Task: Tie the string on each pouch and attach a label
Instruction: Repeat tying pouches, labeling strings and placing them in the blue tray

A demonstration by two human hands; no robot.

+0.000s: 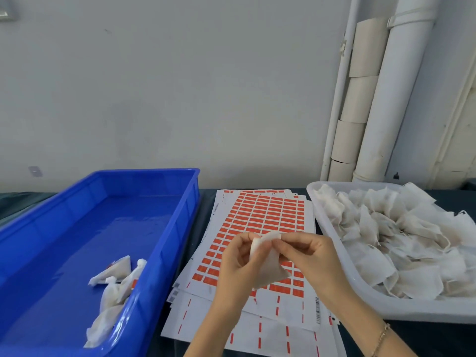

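While left hand (235, 264), right hand (310, 256) pinch one pouch (268, 269) over label sheets (270, 215), fingers (286, 239) clamped on it; print unreadable; about three pouches (116, 279) left of sheets, in blue tray (180, 228).

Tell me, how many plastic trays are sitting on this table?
2. A blue plastic tray sits on the left, holding a few white cloth pouches; a white plastic tray sits on the right, heaped with many more. None looks hidden.

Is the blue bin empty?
No, a few white pouches lie in the blue bin's near right corner.
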